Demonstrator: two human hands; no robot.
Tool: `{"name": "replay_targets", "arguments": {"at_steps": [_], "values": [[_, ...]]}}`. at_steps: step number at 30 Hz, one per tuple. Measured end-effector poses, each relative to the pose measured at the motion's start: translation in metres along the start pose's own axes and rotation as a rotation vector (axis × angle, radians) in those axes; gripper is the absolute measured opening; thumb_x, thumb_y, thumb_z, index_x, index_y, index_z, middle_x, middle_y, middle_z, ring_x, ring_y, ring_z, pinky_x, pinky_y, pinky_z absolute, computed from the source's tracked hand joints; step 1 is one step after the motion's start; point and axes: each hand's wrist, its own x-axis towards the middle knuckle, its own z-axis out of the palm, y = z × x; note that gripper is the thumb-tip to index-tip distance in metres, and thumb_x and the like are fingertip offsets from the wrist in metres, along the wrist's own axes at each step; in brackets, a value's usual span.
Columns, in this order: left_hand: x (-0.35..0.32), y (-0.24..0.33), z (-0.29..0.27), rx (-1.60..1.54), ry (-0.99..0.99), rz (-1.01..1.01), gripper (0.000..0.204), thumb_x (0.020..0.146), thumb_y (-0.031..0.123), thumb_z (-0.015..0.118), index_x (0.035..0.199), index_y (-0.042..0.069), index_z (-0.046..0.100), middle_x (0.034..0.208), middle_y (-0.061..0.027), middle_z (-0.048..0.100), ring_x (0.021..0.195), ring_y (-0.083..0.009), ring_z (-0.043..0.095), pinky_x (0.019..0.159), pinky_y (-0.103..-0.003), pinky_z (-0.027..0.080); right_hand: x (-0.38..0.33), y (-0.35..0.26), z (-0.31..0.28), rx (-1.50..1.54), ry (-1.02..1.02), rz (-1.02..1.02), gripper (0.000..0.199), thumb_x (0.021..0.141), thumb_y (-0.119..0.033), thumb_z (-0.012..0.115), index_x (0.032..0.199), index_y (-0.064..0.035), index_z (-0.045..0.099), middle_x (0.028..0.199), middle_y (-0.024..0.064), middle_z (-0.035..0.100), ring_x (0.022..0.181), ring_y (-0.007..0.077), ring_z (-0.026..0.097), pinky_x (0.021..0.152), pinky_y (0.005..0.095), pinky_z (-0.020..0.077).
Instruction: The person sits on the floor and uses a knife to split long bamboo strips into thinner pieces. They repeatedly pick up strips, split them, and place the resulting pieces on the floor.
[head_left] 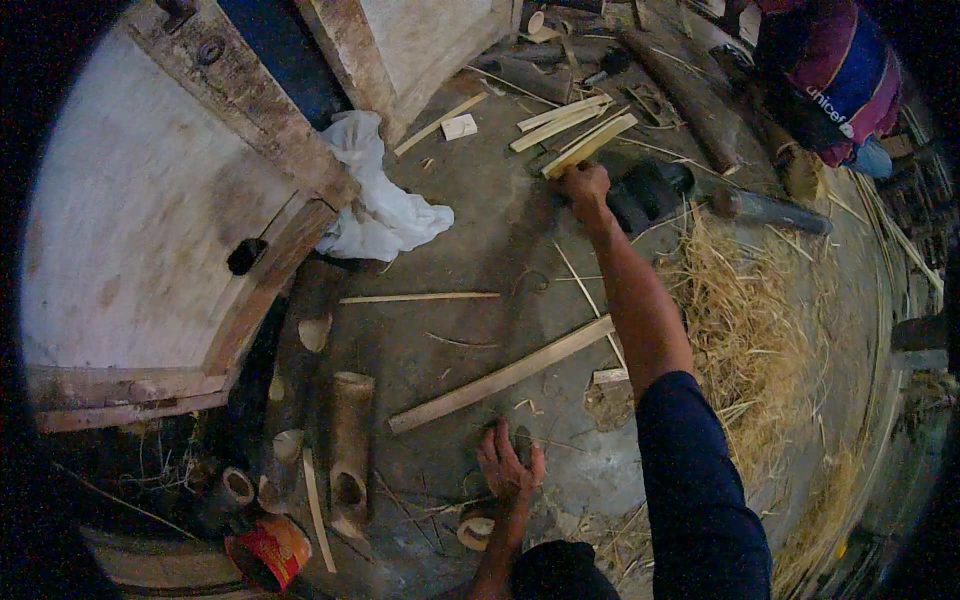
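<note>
My right arm, in a dark sleeve, reaches far forward over the floor. At its end my right hand (584, 187) is closed on the near end of a pale bamboo strip (600, 143). More split bamboo strips (556, 124) lie just beyond and to the left of it. Low in the head view, my left hand (510, 466) hovers over or rests on the floor, fingers apart and holding nothing. Between the two hands a long flat bamboo slat (500, 375) lies at a slant, nearest to the left hand.
Bamboo tubes (350, 440) stand or lie at the lower left, near a red container (268, 552). A white plastic bag (375, 190) lies by the wooden door (140, 220). Straw shavings (745, 330) heap at right. Another person (825, 80) is at the upper right.
</note>
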Motion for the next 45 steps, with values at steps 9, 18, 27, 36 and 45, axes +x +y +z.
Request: {"name": "replay_targets", "arguments": {"at_steps": [9,18,27,36,45], "values": [[0.01,0.015,-0.016,-0.204,-0.069,-0.033,0.07,0.078,0.042,0.062,0.133,0.004,0.039,0.127,-0.023,0.043,0.117,-0.0407,0.042,0.099,-0.052,0.033,-0.23,-0.116,-0.097,0.525,-0.263,-0.04,0.03,0.094,-0.02,0.052,0.118,-0.003,0.049,0.105,0.007,0.057,0.093,0.0159,0.055,0.081,0.0313,0.0477],[0.005,0.017,-0.002,-0.236,0.206,0.076,0.06,0.081,0.038,0.059,0.131,0.008,0.043,0.125,-0.0195,0.047,0.115,-0.0384,0.045,0.099,-0.046,0.036,-0.517,-0.105,-0.213,0.476,-0.271,0.257,0.045,0.094,-0.028,0.049,0.129,-0.0018,0.039,0.094,0.0095,0.056,0.084,0.0185,0.054,0.079,0.0339,0.0452],[-0.086,-0.069,-0.161,-0.405,-0.002,0.289,0.03,0.084,0.031,0.055,0.097,0.005,0.059,0.098,-0.0153,0.059,0.094,-0.033,0.057,0.08,-0.045,0.047,-0.686,-0.14,-0.195,0.805,-0.548,0.078,0.058,0.092,-0.043,0.05,0.131,-0.0044,0.034,0.093,0.0107,0.056,0.082,0.0202,0.053,0.071,0.0359,0.0466],[-0.46,-0.15,-0.4,0.186,-0.077,-0.012,0.026,0.084,0.03,0.055,0.095,0.006,0.059,0.093,-0.0183,0.06,0.082,-0.0377,0.06,0.074,-0.05,0.05,-0.788,-0.223,-0.15,0.382,-0.859,-0.725,0.044,0.091,-0.041,0.052,0.112,-0.0027,0.043,0.081,0.0081,0.054,0.072,0.0173,0.052,0.064,0.0336,0.045],[-0.809,-0.153,-0.293,-0.122,0.439,-0.562,0.015,0.086,0.015,0.052,0.088,0.001,0.056,0.08,-0.0213,0.058,0.076,-0.0393,0.058,0.068,-0.047,0.047,-0.883,-0.133,-0.131,-0.147,-1.617,-0.914,0.027,0.086,-0.028,0.061,0.085,-0.0032,0.052,0.065,0.0026,0.05,0.056,0.0127,0.049,0.052,0.0278,0.041]]}}
